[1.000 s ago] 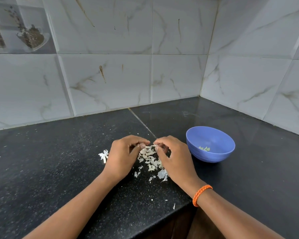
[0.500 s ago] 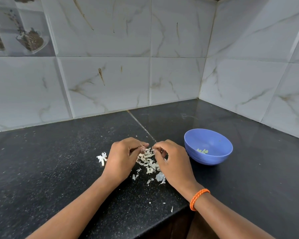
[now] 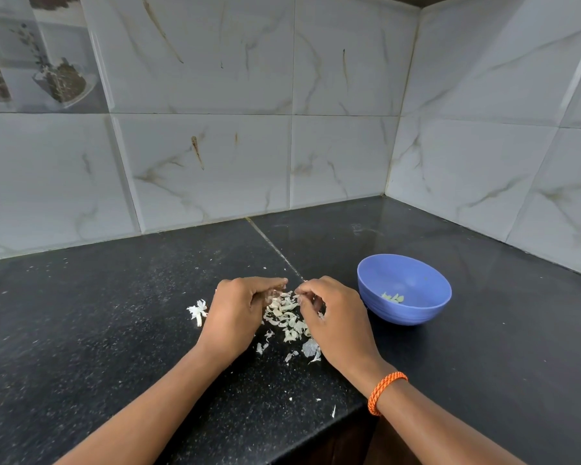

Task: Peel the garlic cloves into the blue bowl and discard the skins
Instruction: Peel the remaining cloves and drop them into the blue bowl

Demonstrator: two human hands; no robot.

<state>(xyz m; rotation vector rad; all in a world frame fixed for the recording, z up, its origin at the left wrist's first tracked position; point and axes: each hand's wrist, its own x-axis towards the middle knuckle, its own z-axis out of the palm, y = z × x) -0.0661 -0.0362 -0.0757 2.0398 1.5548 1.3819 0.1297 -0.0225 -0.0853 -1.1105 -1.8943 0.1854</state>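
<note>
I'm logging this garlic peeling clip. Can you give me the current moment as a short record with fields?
surface: black speckled stone counter
bowl: round blue plastic bowl, right of the hands, a few pale peeled cloves inside
skins: heap of white papery garlic skins between the hands
left hand: fingers curled over the heap
right hand: fingers curled, grip contents hidden
wrist: orange braided band

Soft, even, fairly bright indoor light. The glossy black stone countertop [image 3: 483, 347] mirrors the pale marble-look wall tiles [image 3: 215, 162] at the far right. Wide-angle bending at edges; fingertips slightly blurred.
</note>
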